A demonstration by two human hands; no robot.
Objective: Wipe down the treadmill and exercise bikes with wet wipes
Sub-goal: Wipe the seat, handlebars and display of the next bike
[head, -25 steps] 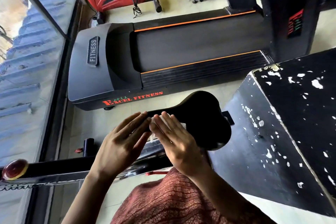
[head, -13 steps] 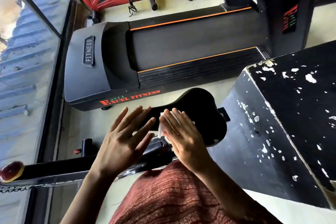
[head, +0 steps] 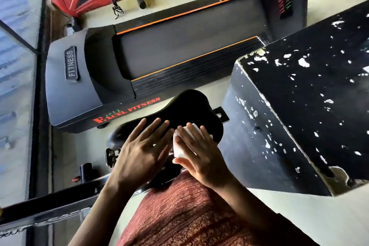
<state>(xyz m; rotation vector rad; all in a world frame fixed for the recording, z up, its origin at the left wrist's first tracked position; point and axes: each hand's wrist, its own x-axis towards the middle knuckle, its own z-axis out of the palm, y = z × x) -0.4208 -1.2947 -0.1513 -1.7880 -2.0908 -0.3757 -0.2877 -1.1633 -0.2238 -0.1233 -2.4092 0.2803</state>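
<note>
A large black box (head: 309, 106) fills the right side of the frame, its paint chipped into white flecks on the top and the near face, with a worn patch at its lower right corner. It stands on a pale floor (head: 299, 215). Along the left edge runs a window (head: 16, 86) in a dark frame (head: 38, 106), with corrugated roofing (head: 14, 16) behind the glass. A red-brown patterned garment (head: 179, 215) lies at bottom centre, and a chain (head: 12, 231) at the lower left corner.

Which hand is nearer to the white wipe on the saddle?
Right. The right hand lies flat on the wipe, covering most of it. The left hand is beside it, over the narrow end of the saddle.
</note>
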